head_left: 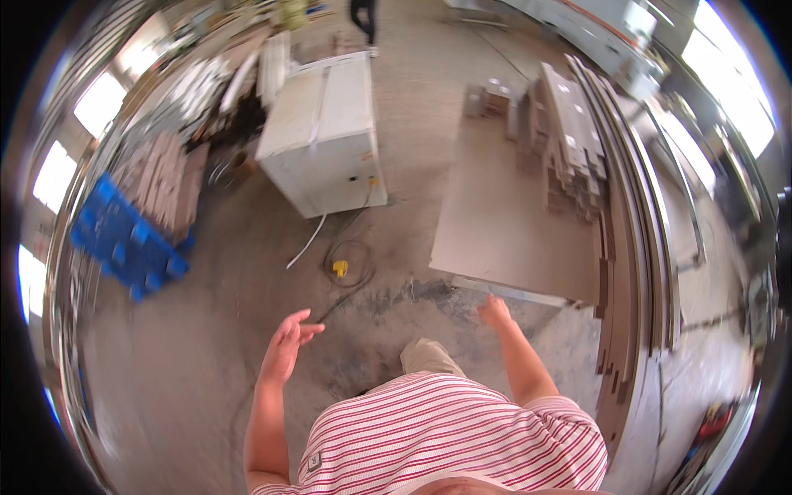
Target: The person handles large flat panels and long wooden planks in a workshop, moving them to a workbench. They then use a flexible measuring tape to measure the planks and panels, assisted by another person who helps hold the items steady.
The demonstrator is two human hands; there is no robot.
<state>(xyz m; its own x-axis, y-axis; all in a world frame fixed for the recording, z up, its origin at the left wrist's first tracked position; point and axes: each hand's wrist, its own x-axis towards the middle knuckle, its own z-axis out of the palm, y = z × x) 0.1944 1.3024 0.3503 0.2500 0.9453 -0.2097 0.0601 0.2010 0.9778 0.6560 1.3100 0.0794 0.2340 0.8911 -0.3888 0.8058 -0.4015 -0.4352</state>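
My left hand (pixel 289 342) hangs in the air over the concrete floor, fingers stretched and spread, holding nothing. The closest thing to it is a coiled black cable (pixel 353 268) with a yellow plug (pixel 340 268) lying on the floor ahead. My right hand (pixel 495 311) has its fingers curled in, slightly blurred, and nothing shows in it. In the picture it lies just below the near edge of a large brown panel stack (pixel 503 223); whether it touches that edge I cannot tell.
A white cabinet (pixel 318 132) stands ahead, left of centre. Further left, a blue pallet (pixel 124 235) leans by brown strips (pixel 165 177). Stacked brown profiles (pixel 569 132) lie on the panels, and long strips (pixel 627 247) run along the right. A person (pixel 363 18) stands far ahead.
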